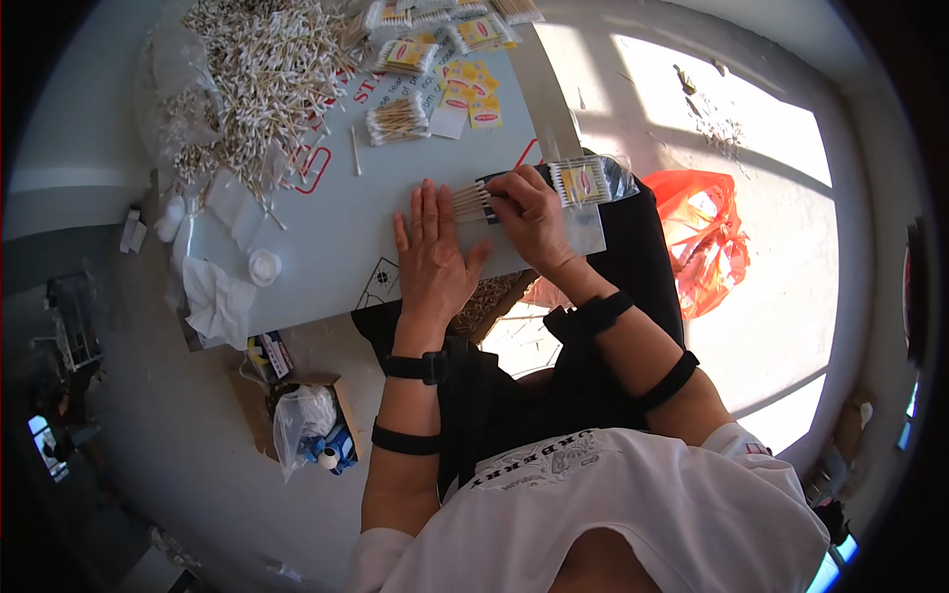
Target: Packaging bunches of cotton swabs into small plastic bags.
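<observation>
My left hand [432, 259] lies flat on the table with its fingers stretched forward, its edge beside a row of cotton swabs [467, 201]. Over the right ends of those swabs, my right hand [534, 219] is closed, thumb and fingers pinched on them; its fingertips partly hide what they grip. Just past the right hand, a filled packet of cotton swabs [580, 182] with a yellow label sits at the table's right edge on clear plastic. Farther up lie a loose bundle of swabs [397, 120], a single swab [356, 151] and several yellow label cards [473, 84].
A large heap of loose swabs [262, 74] covers the far left, with filled packets [407, 56] beside it. Crumpled tissue [217, 299] and a white roll [264, 267] are at the left edge. A red plastic bag [702, 237] and an open cardboard box [346, 415] stand on the floor.
</observation>
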{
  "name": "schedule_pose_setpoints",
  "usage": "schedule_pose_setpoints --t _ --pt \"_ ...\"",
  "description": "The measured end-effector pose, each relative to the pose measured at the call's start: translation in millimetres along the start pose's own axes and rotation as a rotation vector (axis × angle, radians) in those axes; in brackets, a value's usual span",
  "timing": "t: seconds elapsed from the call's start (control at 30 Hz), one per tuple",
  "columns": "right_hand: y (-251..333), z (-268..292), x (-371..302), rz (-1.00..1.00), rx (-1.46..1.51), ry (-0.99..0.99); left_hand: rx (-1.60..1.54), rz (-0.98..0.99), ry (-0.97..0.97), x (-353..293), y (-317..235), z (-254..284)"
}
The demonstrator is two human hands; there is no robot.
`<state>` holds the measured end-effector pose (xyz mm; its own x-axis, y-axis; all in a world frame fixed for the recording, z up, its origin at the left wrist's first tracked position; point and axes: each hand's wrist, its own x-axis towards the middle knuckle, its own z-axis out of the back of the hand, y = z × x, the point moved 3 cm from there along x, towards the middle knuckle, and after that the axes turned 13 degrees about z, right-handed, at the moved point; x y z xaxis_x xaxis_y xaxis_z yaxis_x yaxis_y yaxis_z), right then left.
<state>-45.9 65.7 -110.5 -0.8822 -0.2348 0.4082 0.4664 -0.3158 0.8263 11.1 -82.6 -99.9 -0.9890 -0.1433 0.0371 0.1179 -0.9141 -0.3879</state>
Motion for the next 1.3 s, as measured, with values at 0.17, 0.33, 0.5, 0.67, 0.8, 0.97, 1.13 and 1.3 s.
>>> schedule_pose_setpoints --t 0.17,0.33,0.5,0.67,0.8,0.97,1.13,1.3 --pt "9.5 1.3 1.4 0.228 -0.185 0.07 0.106 0.025 0.046 -1.1 -1.8 -4.1" --pt "8.2 -0.5 1.6 0.266 -0.24 0.082 0.058 0.034 0.064 -1.1 -1.0 -7.2" --pt "7.2 -1.9 1.5 0.272 -0.279 0.123 0.06 0.034 0.056 -1.1 -1.8 -7.5" --pt "5.7 -3.5 1.5 0.253 -0.268 0.124 0.102 0.031 0.023 -0.8 -1.8 -6.7" --pt "5.0 -1.3 5.5 0.199 -0.245 0.079 0.097 0.031 0.021 -0.6 -1.9 -7.7" --pt "6.8 -2.6 9.2 0.19 -0.276 0.106 0.114 0.037 0.026 -0.7 -2.3 -7.3" --pt "8.2 -4.2 11.7 0.174 -0.316 0.124 0.096 0.034 0.023 -0.7 -2.9 -6.5" --pt "9.9 -5.3 14.0 0.162 -0.32 0.147 0.097 0.04 0.019 0.0 -2.7 -6.2"
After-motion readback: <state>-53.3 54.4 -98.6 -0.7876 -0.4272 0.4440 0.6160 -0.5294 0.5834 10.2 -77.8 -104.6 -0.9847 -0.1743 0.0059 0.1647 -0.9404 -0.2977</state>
